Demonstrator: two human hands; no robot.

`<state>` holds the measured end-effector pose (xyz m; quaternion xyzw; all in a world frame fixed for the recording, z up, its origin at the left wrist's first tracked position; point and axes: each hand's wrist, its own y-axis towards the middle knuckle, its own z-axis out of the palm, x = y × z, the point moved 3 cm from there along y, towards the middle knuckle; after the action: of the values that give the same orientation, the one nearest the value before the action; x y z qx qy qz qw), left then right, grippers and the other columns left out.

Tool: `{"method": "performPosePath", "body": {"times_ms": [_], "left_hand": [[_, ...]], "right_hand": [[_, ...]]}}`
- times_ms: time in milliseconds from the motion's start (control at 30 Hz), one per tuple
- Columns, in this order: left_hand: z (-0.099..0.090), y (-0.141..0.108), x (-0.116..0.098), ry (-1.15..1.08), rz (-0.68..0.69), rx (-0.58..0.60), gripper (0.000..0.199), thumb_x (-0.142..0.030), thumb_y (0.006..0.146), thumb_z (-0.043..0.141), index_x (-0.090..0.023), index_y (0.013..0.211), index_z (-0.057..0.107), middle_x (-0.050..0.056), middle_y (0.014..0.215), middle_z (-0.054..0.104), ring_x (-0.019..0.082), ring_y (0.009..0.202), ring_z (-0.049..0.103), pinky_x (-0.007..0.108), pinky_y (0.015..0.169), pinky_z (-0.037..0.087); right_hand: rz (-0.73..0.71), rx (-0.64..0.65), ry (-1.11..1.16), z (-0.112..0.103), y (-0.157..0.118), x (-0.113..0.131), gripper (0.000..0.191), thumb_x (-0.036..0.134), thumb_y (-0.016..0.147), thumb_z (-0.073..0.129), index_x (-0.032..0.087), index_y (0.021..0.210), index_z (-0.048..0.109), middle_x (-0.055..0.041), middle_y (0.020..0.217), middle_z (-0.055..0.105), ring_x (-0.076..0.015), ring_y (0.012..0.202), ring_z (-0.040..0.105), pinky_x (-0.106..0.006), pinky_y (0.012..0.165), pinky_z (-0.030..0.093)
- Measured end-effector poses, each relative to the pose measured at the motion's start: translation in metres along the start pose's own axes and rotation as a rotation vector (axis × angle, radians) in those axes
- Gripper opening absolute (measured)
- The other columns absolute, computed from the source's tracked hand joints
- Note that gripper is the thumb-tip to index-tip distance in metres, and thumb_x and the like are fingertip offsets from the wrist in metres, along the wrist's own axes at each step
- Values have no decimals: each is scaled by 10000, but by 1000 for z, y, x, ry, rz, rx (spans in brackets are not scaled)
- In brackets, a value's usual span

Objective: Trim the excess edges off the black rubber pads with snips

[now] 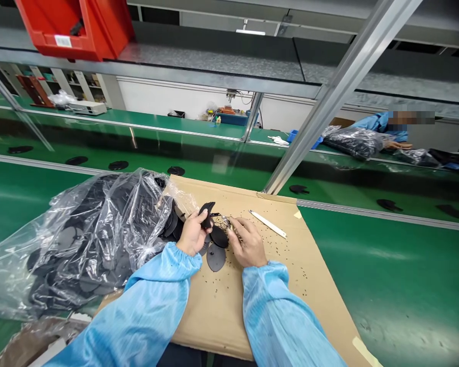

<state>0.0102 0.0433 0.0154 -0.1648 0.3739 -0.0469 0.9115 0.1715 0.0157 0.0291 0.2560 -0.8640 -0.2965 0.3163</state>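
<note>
What my right hand point(248, 243) pinches is too small and blurred to name; it looks like a thin metal tool point(225, 220). My left hand point(193, 234) has its fingers clamped on a flat black rubbery piece point(207, 213), tilted up over the far edge of the cardboard sheet point(222, 300). Two matte oval pieces point(216, 255) lie flat just below, among black crumbs. A crinkled clear plastic bag point(80, 239) half hides more at the left edge. Both wrists bend inward, nearly meeting.
</note>
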Motion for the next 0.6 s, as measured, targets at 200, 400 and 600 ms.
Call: {"method": "performPosePath", "body": {"times_ms": [200,400,600], "left_hand": [[0,1,0,23,21,-3,291,-251,697,747,-154,829,506,-2,652,557,83,507,503,175,419,330],[-1,2,0,106,122,44,351,-321,687,764,-145,888,536,-22,642,539,86,484,495,191,412,328],[-4,4,1,135,176,26,358,-348,694,767,-153,887,537,-46,605,515,85,477,506,191,416,343]], "right_hand": [[-12,18,-19,1,0,0,308,304,955,495,184,1203,632,-111,1101,635,-222,1010,604,-377,911,517],[8,38,-60,2,0,-3,301,313,958,489,186,1174,655,-98,1078,647,-208,958,634,-336,865,541],[71,67,15,5,-1,-3,306,310,958,474,181,1162,661,-100,1065,648,-196,940,644,-300,808,550]]}}
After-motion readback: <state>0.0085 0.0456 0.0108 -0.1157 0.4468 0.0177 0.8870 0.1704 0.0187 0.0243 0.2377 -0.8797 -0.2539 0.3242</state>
